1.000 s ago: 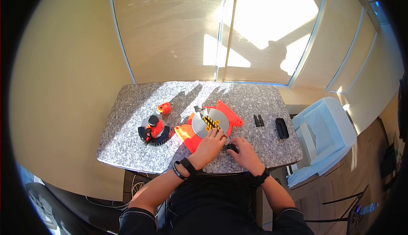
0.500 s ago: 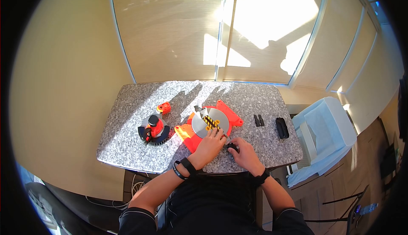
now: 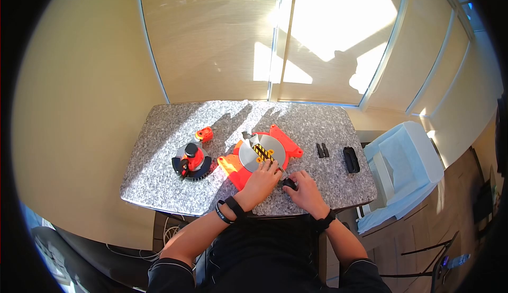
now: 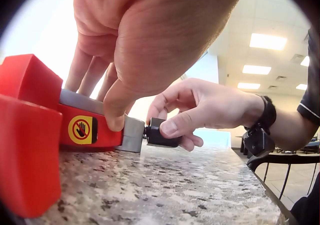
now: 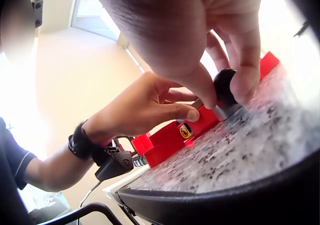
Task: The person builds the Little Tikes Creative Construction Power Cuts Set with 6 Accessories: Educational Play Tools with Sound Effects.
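A red miter saw base (image 3: 290, 149) with a round grey turntable (image 3: 246, 158) lies at the middle of the table. My left hand (image 3: 260, 182) holds it at the near edge. The fingers rest on the turntable, and the thumb presses the red side beside a yellow no-touch sticker (image 4: 81, 130). Close to its right, my right hand (image 3: 306, 193) pinches a black knob (image 4: 163, 135) between thumb and fingers. In the left wrist view the knob meets the grey front end (image 4: 132, 135) of the turntable arm. A black-and-yellow striped insert (image 3: 261, 152) crosses the turntable.
The red-and-black saw head (image 3: 194, 161) stands on the left, with a small red-and-yellow part (image 3: 203, 134) behind it. Two slim black pieces (image 3: 322, 150) and a black oblong part (image 3: 351, 160) lie to the right on the speckled table (image 3: 159, 195). A blue-covered chair (image 3: 399, 163) stands beyond.
My right fingers have shifted slightly around the black knob. The left hand and the saw base stay where they were.
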`<state>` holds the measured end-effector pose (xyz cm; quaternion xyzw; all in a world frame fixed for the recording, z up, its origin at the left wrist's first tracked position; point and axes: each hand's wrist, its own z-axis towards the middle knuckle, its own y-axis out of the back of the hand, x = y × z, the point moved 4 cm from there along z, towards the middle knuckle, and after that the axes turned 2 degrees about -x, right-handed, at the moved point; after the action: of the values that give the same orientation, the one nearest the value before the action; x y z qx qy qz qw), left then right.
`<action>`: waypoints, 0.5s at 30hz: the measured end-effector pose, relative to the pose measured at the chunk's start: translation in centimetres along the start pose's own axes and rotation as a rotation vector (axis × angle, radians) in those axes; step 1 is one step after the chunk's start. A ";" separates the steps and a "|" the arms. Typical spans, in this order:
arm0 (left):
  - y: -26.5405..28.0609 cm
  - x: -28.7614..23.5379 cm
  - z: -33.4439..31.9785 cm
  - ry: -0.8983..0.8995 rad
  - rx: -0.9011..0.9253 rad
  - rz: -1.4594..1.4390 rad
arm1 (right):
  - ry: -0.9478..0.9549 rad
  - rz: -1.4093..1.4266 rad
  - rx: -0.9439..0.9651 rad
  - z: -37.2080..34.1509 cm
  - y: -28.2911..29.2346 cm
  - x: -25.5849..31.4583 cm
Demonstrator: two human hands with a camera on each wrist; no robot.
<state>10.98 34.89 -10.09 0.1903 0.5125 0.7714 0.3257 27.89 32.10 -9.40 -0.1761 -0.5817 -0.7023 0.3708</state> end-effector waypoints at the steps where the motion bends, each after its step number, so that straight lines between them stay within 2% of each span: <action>1: 0.2 0.0 0.0 0.000 0.001 -0.001 | 0.012 -0.003 -0.001 0.0 0.0 -0.1; 3: 0.3 0.0 0.1 0.018 0.057 -0.020 | 0.024 -0.005 -0.001 0.0 -0.1 -0.1; 15: 0.4 -0.2 0.0 0.015 0.045 -0.013 | 0.014 -0.037 0.030 0.2 0.0 -0.1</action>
<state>11.02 34.68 -9.71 0.1884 0.5332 0.7591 0.3223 27.93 32.30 -9.42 -0.1544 -0.5928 -0.7014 0.3643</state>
